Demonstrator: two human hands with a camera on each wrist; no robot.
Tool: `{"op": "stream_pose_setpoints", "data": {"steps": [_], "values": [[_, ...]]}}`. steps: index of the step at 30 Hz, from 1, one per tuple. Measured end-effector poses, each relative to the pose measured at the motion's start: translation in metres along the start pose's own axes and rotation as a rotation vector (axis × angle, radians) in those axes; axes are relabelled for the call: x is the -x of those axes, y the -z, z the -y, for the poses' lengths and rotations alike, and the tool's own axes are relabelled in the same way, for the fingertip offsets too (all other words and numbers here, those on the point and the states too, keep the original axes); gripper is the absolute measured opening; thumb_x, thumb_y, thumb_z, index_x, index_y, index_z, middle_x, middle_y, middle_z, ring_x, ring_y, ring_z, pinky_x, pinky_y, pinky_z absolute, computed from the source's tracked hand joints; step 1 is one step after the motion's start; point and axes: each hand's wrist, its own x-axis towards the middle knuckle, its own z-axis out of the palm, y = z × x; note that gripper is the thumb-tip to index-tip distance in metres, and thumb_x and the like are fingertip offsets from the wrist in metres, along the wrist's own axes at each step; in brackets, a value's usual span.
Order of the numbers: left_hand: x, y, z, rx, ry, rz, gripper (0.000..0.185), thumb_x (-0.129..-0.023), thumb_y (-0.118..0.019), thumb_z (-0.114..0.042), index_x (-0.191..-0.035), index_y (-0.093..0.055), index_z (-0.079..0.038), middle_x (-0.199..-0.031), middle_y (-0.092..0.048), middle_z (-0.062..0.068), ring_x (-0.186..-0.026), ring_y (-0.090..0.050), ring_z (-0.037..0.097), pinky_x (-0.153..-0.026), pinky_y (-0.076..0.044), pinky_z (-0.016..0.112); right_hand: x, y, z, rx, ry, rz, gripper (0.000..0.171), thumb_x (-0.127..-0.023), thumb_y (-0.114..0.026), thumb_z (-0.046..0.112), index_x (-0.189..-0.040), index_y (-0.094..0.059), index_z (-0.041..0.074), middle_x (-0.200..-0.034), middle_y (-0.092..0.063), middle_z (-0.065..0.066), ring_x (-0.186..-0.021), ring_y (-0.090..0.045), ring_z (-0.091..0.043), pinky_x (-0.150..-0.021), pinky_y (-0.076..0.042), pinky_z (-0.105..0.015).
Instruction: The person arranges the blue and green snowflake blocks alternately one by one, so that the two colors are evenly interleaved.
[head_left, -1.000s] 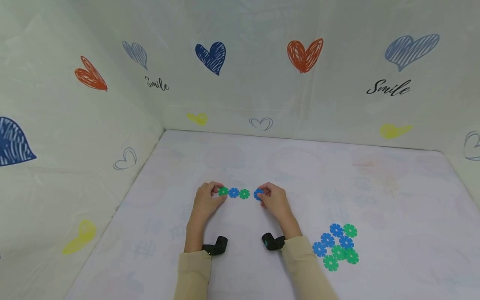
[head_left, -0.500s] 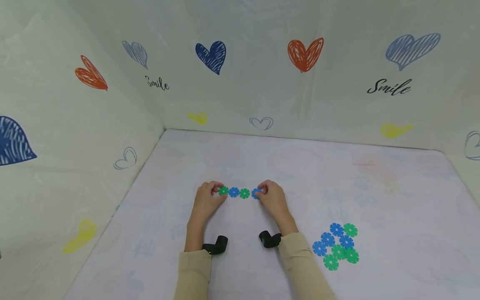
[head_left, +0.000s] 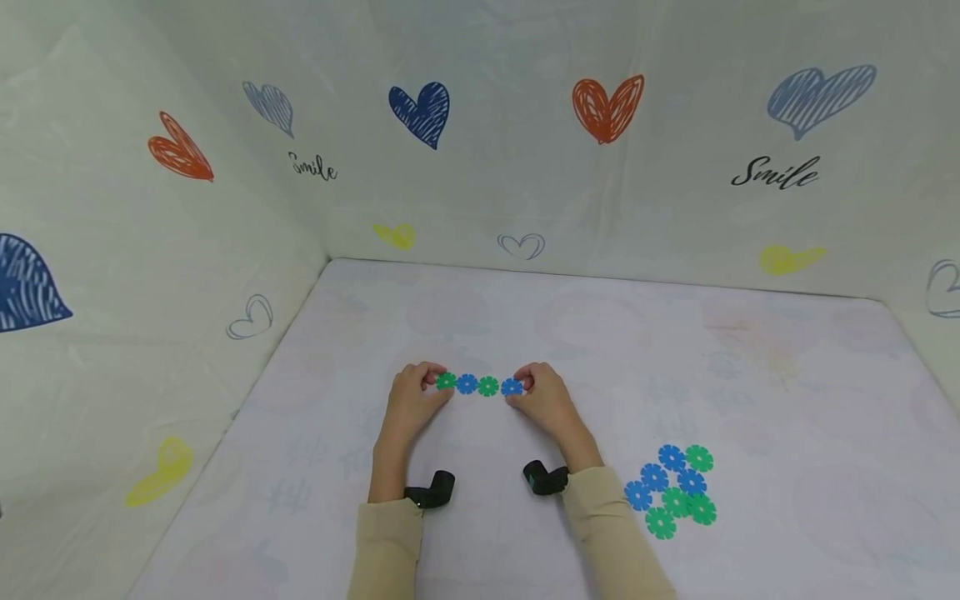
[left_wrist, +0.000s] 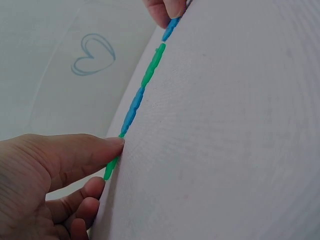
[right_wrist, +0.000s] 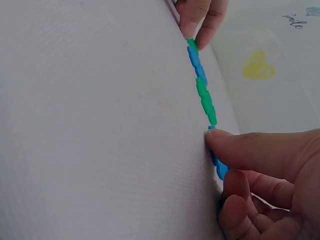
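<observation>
Three notched, flower-shaped plastic discs lie in a row on the table: a green disc (head_left: 446,381) at the left end, a blue disc (head_left: 467,384) and a second green disc (head_left: 488,386). My left hand (head_left: 411,404) pinches the left green disc by its edge between thumb and fingers. At the row's other end, my right hand (head_left: 550,404) grips another blue disc (head_left: 512,387) by its edges. A narrow gap separates this disc from the green one beside it in the left wrist view. My right thumb (right_wrist: 232,145) covers part of the held disc in the right wrist view.
To the right of my right sleeve (head_left: 611,521) lies a loose group of several blue and green discs (head_left: 677,502). The white table (head_left: 525,542) meets a pale curtain (head_left: 510,183) printed with hearts at the back and left.
My right hand has brought the blue disc slightly left, nearer the row. Its thumb has shifted to the disc's near edge, showing more of the disc. The left hand stays in place.
</observation>
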Motion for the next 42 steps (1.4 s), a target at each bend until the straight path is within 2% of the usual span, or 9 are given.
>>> {"op": "stream_pose_setpoints", "data": {"steps": [12, 42], "values": [[-0.0001, 0.0008, 0.0009, 0.008, -0.003, -0.002, 0.031, -0.08, -0.07, -0.018, -0.108, -0.063, -0.01, -0.089, -0.051, 0.005, -0.087, -0.043, 0.02, -0.075, -0.035, 0.032, -0.0001, -0.0042, 0.001, 0.047, 0.02, -0.016, 0.03, -0.08, -0.071, 0.014, -0.105, -0.061, 0.002, -0.084, -0.047, -0.007, -0.074, -0.044, -0.018, -0.064, -0.036, -0.028], [0.0001, 0.0003, -0.0001, -0.001, 0.0, 0.002, 0.032, -0.08, -0.071, -0.018, -0.109, -0.063, -0.01, -0.088, -0.05, 0.005, -0.086, -0.043, 0.02, -0.073, -0.034, 0.032, 0.0022, -0.0051, 0.0021, 0.064, 0.032, -0.025, 0.031, -0.079, -0.072, 0.016, -0.105, -0.061, 0.003, -0.083, -0.046, -0.007, -0.072, -0.043, -0.017, -0.064, -0.035, -0.028]]}}
